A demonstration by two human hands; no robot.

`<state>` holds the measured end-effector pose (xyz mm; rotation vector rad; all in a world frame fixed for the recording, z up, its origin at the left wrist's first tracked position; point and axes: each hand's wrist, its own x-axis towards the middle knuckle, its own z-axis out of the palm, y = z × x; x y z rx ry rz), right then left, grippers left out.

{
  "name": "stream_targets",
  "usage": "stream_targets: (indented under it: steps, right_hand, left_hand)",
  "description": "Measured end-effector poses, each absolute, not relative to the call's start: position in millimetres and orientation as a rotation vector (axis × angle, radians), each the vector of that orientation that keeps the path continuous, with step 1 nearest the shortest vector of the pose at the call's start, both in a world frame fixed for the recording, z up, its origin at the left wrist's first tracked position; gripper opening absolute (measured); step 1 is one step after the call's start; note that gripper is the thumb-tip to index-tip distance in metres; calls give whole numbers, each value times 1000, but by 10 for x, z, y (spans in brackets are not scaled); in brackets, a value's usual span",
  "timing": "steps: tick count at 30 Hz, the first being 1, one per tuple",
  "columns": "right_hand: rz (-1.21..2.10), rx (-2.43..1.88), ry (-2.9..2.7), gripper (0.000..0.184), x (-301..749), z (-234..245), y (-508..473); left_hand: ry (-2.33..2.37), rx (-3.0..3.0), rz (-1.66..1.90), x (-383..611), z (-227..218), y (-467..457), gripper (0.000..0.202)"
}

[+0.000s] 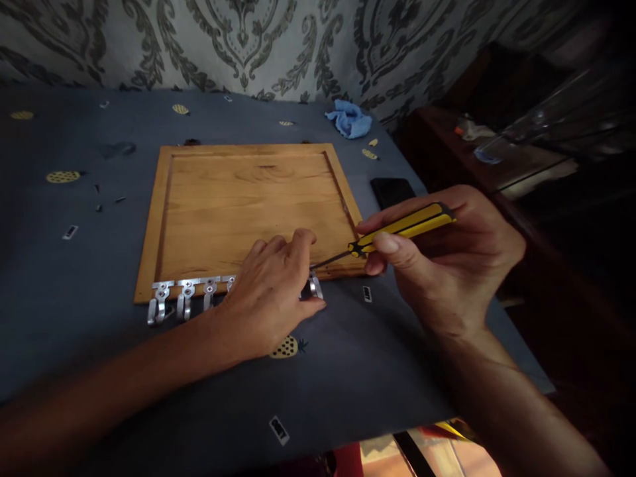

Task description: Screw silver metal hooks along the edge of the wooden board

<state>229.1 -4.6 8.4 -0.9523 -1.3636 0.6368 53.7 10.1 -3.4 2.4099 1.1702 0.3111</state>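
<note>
A square wooden board (248, 199) with a raised frame lies flat on a dark blue cloth. Along its near edge runs a row of several silver metal hooks (183, 295). My left hand (271, 291) rests on the board's near edge with fingers curled, pinching a hook (315, 286) at the right end of the row. My right hand (447, 258) grips a yellow and black screwdriver (402, 228). Its thin shaft points left, with the tip at the hook under my left fingers.
A black phone (392, 191) lies just right of the board. A crumpled blue cloth (349, 119) sits by the patterned wall. Small dark screws (106, 201) are scattered at the left. A dark wooden shelf (497, 152) stands at the right.
</note>
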Motion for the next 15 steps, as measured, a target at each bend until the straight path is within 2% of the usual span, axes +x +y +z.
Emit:
stream_targets:
  steps: [8,15]
  right_hand:
    - [714,-959,-1393,25,2339,68,-44]
    - [723,-1006,-1431,13,2332,114,-68]
  left_hand:
    - [1172,2409,335,525,-36,107,58]
    - [1171,2416,344,540,-61,104,60]
